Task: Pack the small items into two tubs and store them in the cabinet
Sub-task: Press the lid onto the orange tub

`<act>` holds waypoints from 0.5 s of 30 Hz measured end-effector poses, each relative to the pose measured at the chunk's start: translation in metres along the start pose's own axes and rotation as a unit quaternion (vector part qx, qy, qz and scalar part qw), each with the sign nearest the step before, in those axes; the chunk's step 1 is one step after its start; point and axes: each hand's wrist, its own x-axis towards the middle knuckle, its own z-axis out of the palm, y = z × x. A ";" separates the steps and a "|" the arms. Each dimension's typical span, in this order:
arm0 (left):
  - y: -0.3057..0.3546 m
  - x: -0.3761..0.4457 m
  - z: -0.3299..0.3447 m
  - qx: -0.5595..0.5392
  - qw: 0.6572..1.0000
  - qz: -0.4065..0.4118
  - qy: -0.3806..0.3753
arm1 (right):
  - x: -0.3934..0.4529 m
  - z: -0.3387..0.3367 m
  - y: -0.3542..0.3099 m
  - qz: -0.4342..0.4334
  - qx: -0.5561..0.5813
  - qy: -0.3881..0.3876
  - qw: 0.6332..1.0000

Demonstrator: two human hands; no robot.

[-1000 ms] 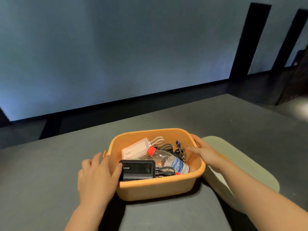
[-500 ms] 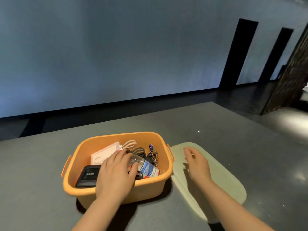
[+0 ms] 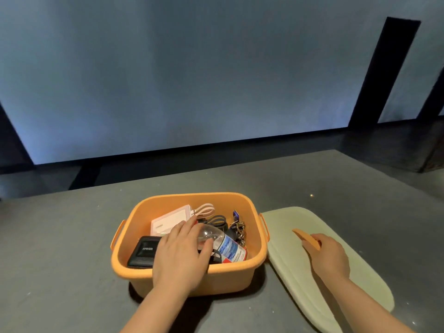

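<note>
One head-worn view looks forward and down, close over the table; wall beyond.

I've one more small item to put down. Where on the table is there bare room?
Bare table lies left of the orange tub, and behind it to the far edge. On the right it is crowded: the pale lid sits beside the tub, under the right hand. The tub is full, with the left hand on the bottle.
</note>
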 end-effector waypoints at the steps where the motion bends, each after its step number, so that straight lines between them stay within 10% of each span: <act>1: 0.000 0.000 0.000 -0.001 1.000 0.000 0.006 | 0.003 -0.011 -0.005 -0.002 0.023 0.021 1.000; 7: -0.005 -0.007 0.001 -0.198 0.976 -0.042 0.082 | 0.028 -0.084 -0.078 -0.088 0.039 0.112 0.989; 11: -0.010 -0.016 -0.027 -0.523 0.813 -0.151 0.209 | 0.022 -0.083 -0.140 -0.206 0.039 0.059 0.976; 15: -0.045 -0.025 -0.051 -0.564 0.748 -0.180 0.301 | -0.016 -0.042 -0.201 -0.305 0.082 -0.053 0.948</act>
